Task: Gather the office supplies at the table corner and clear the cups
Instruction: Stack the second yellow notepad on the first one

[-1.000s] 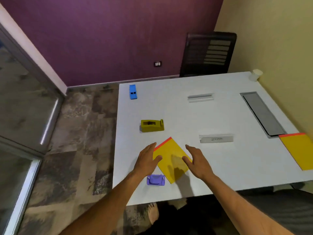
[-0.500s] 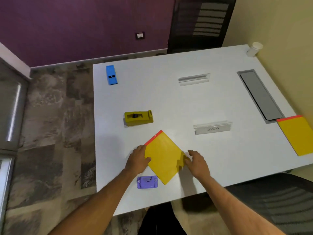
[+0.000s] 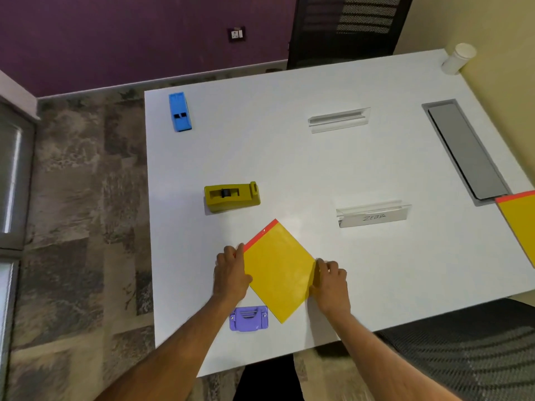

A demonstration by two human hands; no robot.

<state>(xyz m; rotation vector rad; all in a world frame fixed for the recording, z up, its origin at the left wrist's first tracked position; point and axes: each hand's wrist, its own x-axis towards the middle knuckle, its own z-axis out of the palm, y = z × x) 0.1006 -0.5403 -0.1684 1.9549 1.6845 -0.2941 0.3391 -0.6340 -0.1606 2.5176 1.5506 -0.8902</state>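
My left hand [image 3: 231, 273] and right hand [image 3: 330, 282] pinch opposite corners of the yellow folder [image 3: 278, 270], which lies turned like a diamond near the front edge of the white table [image 3: 289, 157]. Half a second ago my fingers were only arriving; now both have closed on its edges.

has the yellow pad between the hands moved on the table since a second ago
No. The yellow pad keeps the same place and tilt relative to the tape dispenser and purple hole punch; only the camera has shifted.
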